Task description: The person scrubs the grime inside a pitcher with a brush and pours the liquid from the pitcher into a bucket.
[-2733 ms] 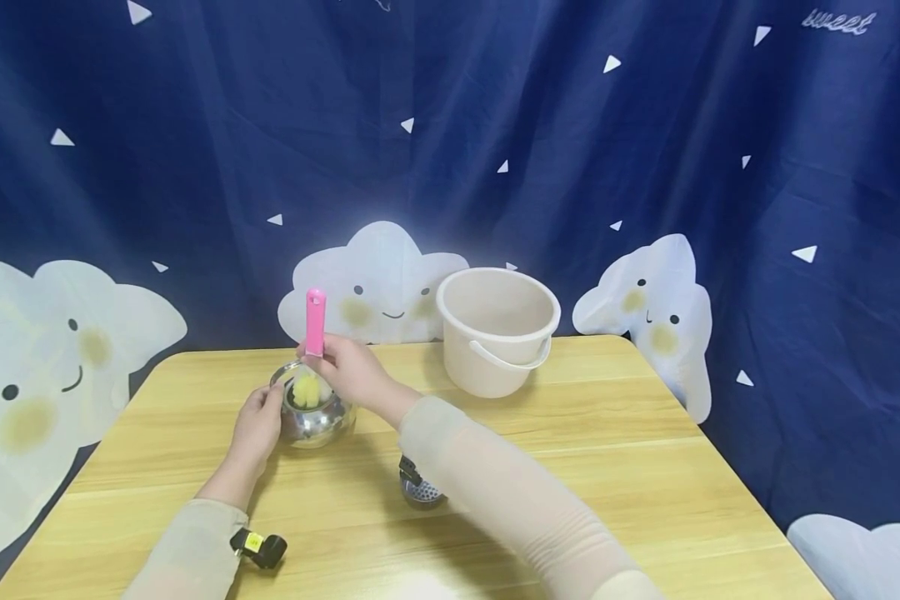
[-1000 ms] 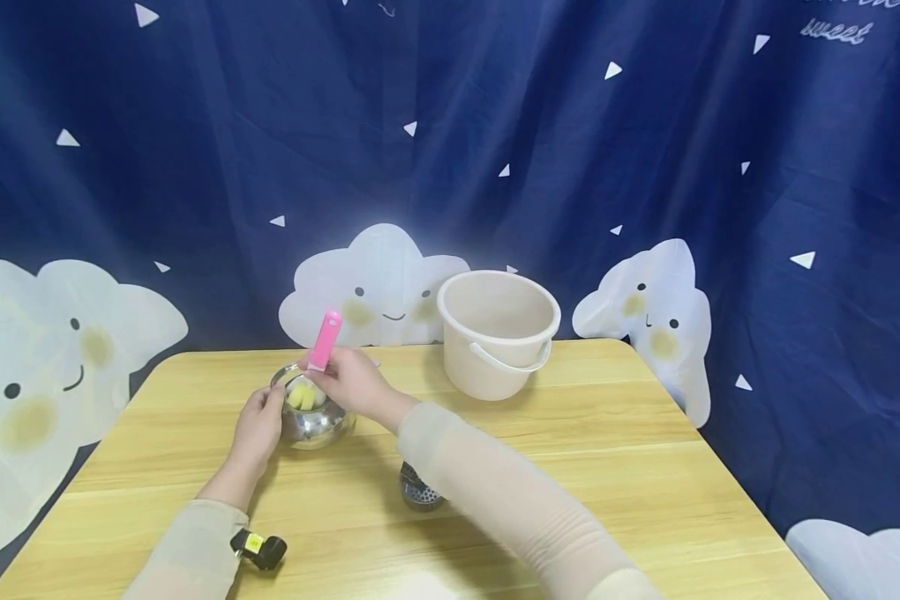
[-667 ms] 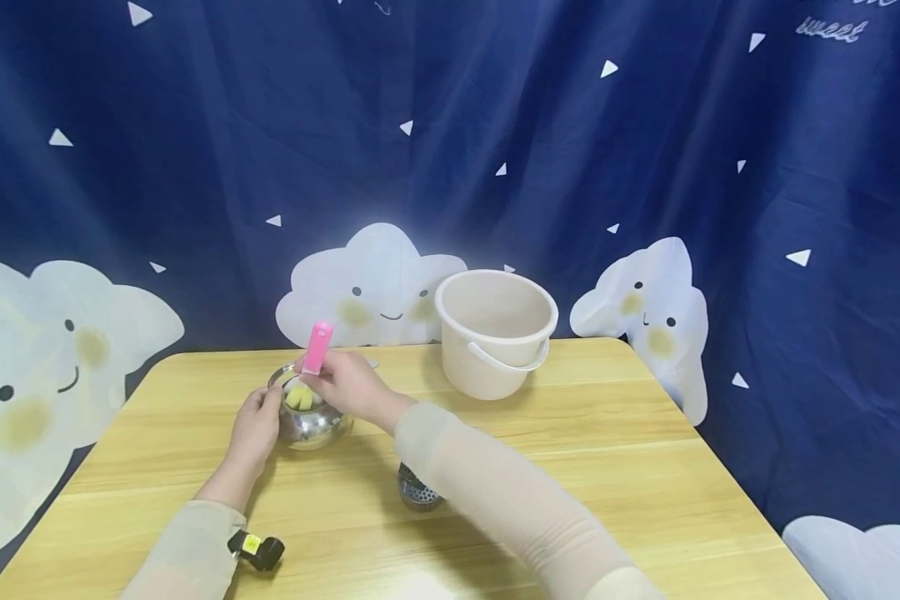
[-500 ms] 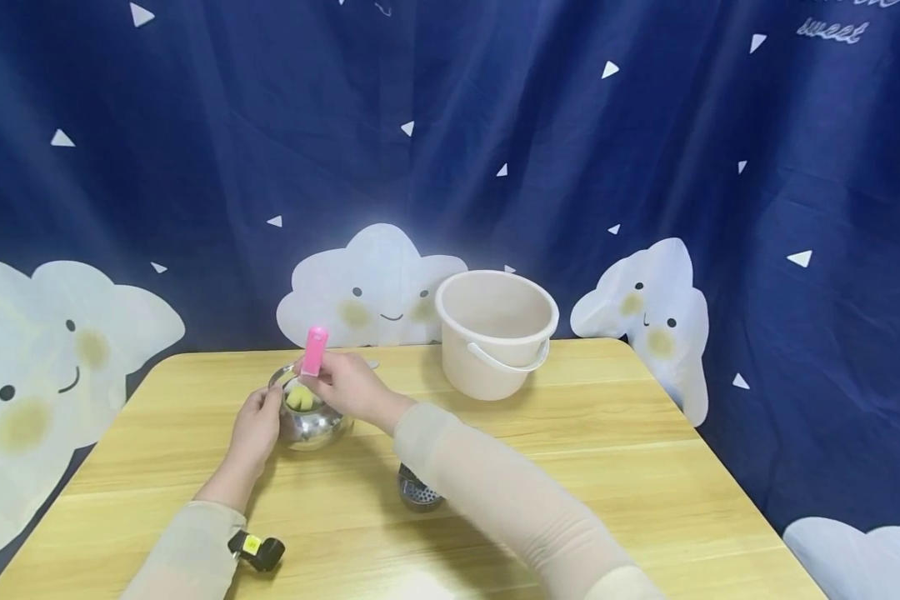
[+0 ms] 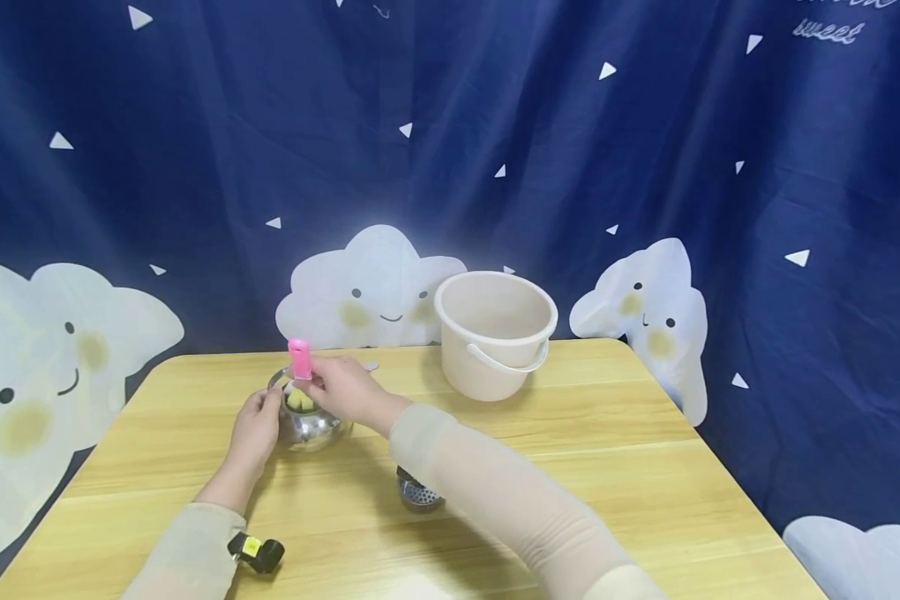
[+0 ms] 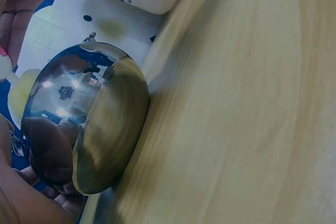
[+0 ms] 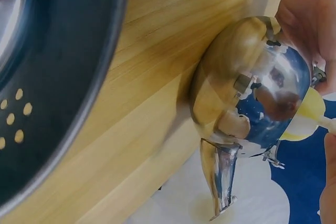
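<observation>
On the left of the table in the head view stands a shiny metal teapot (image 5: 315, 433), its spout (image 7: 218, 177) showing in the right wrist view. My left hand (image 5: 255, 429) grips the pot at its near-left side, fingers by the rim and the raised handle. With my right hand (image 5: 351, 390) I pinch a sponge brush with a pink handle (image 5: 300, 359). Its yellow and white sponge head (image 7: 311, 107) sits in the pot's mouth, the lower part hidden inside. The pot's polished side (image 6: 79, 119) mirrors a hand in the left wrist view.
A round metal strainer (image 5: 422, 497) with small holes lies on the wooden table (image 5: 607, 483), partly under my right sleeve. Behind it, near the far edge, stands a beige bucket (image 5: 487, 367) with its handle down. A blue curtain (image 5: 450, 100) hangs beyond the table.
The brush's pink handle has sunk lower and swung left, after leaning right a second ago. My right hand has dropped slightly with it. The left hand and the teapot stay in place.
</observation>
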Demonstrator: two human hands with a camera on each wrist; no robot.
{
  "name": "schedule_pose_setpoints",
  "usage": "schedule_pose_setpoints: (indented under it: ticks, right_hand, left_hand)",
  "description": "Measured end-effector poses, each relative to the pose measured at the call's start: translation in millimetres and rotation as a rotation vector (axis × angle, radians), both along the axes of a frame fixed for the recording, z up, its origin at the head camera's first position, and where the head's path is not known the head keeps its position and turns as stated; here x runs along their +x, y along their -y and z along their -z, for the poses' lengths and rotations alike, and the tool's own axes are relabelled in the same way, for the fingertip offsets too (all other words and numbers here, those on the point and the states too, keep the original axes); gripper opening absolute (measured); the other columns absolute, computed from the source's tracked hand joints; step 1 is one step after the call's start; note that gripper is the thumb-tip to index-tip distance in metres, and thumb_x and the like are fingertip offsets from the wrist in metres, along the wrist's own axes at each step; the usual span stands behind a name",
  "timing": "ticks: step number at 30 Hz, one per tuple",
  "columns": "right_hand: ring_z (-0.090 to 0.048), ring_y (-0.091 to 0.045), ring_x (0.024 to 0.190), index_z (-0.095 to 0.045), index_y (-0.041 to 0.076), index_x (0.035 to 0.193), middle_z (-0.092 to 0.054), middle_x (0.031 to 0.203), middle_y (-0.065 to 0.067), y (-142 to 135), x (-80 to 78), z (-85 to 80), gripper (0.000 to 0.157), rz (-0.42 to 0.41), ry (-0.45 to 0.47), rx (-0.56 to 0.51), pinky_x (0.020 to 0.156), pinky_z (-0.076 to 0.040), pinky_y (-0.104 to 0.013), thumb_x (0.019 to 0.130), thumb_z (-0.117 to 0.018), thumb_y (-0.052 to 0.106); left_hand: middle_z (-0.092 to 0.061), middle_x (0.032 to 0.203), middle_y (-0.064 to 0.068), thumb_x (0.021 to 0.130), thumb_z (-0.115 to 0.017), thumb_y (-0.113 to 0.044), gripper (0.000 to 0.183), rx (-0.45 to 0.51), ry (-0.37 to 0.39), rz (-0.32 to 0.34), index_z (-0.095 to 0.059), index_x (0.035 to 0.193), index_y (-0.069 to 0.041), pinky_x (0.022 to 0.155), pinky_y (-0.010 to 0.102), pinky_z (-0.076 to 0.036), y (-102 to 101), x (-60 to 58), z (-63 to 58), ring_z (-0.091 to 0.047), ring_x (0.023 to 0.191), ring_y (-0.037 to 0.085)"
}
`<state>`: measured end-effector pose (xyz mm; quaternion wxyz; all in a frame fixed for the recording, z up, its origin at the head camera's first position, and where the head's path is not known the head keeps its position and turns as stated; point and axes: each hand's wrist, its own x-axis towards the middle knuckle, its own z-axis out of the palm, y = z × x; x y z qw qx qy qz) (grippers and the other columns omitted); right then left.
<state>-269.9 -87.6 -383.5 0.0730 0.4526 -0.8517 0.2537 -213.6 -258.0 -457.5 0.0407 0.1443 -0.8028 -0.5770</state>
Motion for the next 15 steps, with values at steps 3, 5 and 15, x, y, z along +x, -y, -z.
schedule_pose_setpoints:
  ticks: [3, 5, 15]
  right_hand:
    - [-0.069, -0.005, 0.099, -0.066, 0.015, 0.127, -0.073, 0.117, 0.003, 1.6, 1.0, -0.6, 0.027, 0.000, -0.013, 0.023, 0.087, -0.049, -0.010, 0.103, -0.060, 0.025]
    - [-0.068, -0.008, 0.106, -0.065, 0.015, 0.127, -0.072, 0.119, 0.003, 2.5, 1.7, -0.9, 0.027, -0.004, -0.031, 0.040, 0.092, -0.048, -0.012, 0.103, -0.059, 0.025]
    - [-0.067, -0.008, 0.106, -0.059, 0.016, 0.137, -0.071, 0.121, 0.003, 6.1, 6.3, -4.5, 0.035, -0.008, -0.038, 0.118, 0.092, -0.048, -0.013, 0.104, -0.057, 0.025]
  left_hand:
    - [-0.030, 0.155, 0.029, 0.104, -0.024, -0.059, 0.079, 0.001, 0.001, 0.005, -0.030, 0.150, 0.005, 0.118, 0.061, -0.022, -0.4, 1.0, -0.9, -0.024, 0.145, 0.047]
    - [-0.031, 0.155, 0.029, 0.104, -0.024, -0.059, 0.079, 0.001, -0.001, 0.005, -0.030, 0.150, 0.005, 0.118, 0.061, -0.022, -0.4, 1.4, -1.2, -0.024, 0.145, 0.047]
    - [-0.032, 0.154, 0.029, 0.105, -0.025, -0.055, 0.075, -0.004, 0.001, -0.008, -0.031, 0.150, 0.004, 0.117, 0.062, -0.023, -0.2, 1.4, -0.7, -0.024, 0.145, 0.047]
